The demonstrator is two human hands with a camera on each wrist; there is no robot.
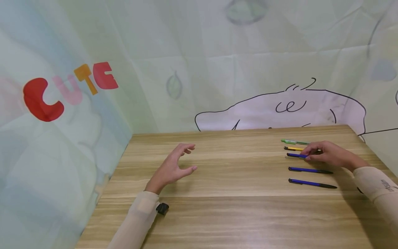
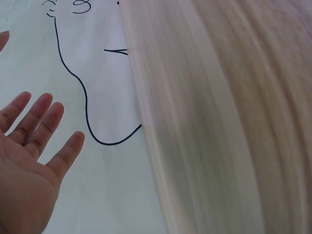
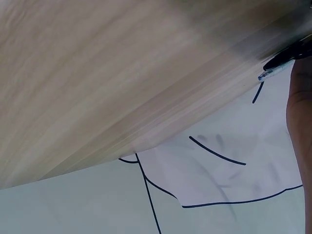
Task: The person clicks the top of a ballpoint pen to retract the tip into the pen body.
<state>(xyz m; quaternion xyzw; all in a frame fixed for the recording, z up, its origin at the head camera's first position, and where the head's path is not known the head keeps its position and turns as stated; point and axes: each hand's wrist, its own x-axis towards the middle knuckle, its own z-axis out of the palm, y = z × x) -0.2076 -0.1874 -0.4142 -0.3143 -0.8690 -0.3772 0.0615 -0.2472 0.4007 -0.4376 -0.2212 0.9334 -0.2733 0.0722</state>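
Head view: left hand (image 1: pixel 169 168) relaxed above the wooden table (image 1: pixel 230 211), right hand (image 1: pixel 334 155) pinching the farthest blue pen (image 1: pixel 295 155).

It seems a makeshift, screened-off corner: a wood-grain table (image 1: pixel 236 221) stands against creased hangings (image 1: pixel 186 38) printed with a cartoon (image 1: pixel 258 112) and the word "CUTE" (image 1: pixel 72 100). Whether home or studio is unclear.

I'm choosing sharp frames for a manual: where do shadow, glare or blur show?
Head: the nearest blue pen looks fairly crisp, the tabletop has a pale sheen toward its near side, and a soft shadow lies under the right sleeve; left wrist: tabletop smeared, lines on the backdrop sharper; right wrist: tabletop blurred, dark toward the upper right.
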